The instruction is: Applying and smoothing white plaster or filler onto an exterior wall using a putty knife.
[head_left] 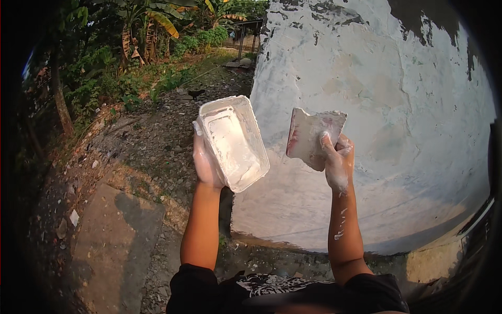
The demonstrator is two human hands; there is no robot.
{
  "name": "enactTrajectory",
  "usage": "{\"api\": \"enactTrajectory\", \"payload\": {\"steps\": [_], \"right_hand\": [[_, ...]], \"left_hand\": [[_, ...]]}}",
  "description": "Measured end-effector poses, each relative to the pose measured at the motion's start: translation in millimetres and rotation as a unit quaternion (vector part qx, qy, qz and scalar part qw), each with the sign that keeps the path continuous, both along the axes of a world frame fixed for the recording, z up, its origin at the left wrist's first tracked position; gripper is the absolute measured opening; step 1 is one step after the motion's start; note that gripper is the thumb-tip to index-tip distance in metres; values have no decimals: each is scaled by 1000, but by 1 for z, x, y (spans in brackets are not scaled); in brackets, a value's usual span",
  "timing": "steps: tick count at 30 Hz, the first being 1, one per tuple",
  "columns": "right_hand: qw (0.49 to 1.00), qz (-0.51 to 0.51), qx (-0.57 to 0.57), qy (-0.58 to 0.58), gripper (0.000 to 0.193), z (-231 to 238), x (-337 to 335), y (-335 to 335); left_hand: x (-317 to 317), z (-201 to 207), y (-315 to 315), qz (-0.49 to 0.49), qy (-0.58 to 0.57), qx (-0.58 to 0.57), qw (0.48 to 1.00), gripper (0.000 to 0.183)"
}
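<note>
My left hand point(205, 162) grips a rectangular plastic tub point(234, 140) by its left side, with its open top tilted toward me. White paste coats the tub's walls and bottom. In my right hand point(339, 162) is a flat plaster scraper point(312, 137), pinched with the thumb on its near face. Its edges are uneven, and white paste with some reddish marks covers it. White smears also show on my right wrist and forearm. Behind the scraper stands a wall point(376, 141) spread with pale, patchy plaster; the scraper appears apart from it.
Dark unplastered patches point(429, 21) show at the wall's upper edge. Left of it lies stony ground point(151, 152) with a concrete slab point(115, 246). Further off are banana plants point(149, 31), a tree trunk point(61, 104) and a dark bird point(196, 93). A low ledge point(431, 261) runs along the wall's foot.
</note>
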State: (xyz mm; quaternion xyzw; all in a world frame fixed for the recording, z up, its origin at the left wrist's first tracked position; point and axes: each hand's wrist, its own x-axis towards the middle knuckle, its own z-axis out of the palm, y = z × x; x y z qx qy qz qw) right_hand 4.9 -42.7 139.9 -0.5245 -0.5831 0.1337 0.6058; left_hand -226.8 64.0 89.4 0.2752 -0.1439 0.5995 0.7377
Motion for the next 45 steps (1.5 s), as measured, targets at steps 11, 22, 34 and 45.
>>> {"api": "enactTrajectory", "payload": {"steps": [11, 22, 34, 45], "right_hand": [[919, 189, -21, 345, 30, -65, -29, -14], [825, 313, -154, 445, 31, -150, -23, 20], [962, -39, -14, -271, 25, -24, -16, -18], [746, -23, 86, -660, 30, 10, -62, 32]], "left_hand": [[-5, -86, -17, 37, 21, -107, 993, 59], [14, -88, -46, 104, 39, -175, 978, 57], [-34, -56, -33, 130, 131, -167, 969, 68], [9, -48, -30, 147, 226, -90, 959, 70]]}}
